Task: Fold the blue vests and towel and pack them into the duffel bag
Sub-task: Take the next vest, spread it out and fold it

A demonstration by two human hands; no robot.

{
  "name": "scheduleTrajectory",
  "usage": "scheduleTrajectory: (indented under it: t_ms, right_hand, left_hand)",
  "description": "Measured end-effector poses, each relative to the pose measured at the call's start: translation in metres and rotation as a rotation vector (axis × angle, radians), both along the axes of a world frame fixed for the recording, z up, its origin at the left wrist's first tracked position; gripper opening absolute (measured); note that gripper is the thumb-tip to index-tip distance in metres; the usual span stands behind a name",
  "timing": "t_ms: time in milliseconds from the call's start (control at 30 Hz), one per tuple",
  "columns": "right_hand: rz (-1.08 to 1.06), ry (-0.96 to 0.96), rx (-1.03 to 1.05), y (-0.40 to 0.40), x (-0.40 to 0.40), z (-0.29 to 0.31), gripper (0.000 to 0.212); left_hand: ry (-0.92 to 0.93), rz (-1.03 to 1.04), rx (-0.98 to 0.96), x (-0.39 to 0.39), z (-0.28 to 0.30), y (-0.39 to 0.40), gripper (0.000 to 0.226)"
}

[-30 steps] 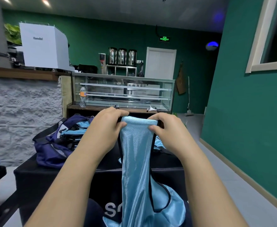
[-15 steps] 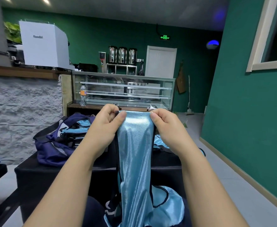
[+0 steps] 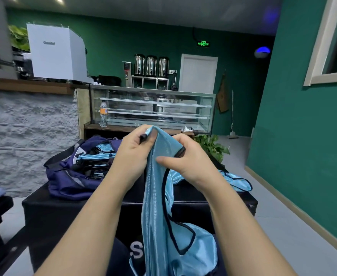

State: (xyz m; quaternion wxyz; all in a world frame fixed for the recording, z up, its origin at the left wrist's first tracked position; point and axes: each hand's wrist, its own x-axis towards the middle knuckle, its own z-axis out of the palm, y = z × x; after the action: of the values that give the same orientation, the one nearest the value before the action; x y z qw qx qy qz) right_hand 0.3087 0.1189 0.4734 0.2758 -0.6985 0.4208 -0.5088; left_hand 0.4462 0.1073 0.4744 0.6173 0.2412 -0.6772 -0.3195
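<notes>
While both hands' grip, left hand (image 3: 132, 154) and right hand (image 3: 185, 160), pinches it, the glossy blue vest (image 3: 155, 196) hangs limp.

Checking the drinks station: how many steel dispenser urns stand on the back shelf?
3, side by side on the shelf left of the white door: left urn, middle urn, right urn. None looks hidden.

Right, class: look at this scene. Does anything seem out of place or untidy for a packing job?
One blue vest lies crumpled and unfolded on the black table, hanging over its far right edge, apart from the duffel bag. The folded vests in the bag look neatly stacked.
</notes>
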Motion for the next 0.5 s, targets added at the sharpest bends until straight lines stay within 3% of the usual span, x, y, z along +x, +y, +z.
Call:
scheduleTrajectory:
  t_ms: [133,300,500]
  right_hand:
    - [0.036,0.088,0.010,-0.006,0.010,-0.010,0.013]
    - [-0.086,0.258,0.025,-0.022,0.005,-0.030,0.026]
    - [-0.192,0.407,0.063,-0.038,-0.017,-0.057,0.027]
  left_hand:
    - [-0.012,0.068,-0.101,0.005,0.000,-0.001,0.032]
    - [0.079,0.049,-0.035,0.012,0.000,-0.004,0.020]
    - [-0.181,0.248,-0.181,0.019,0.002,-0.006,0.019]
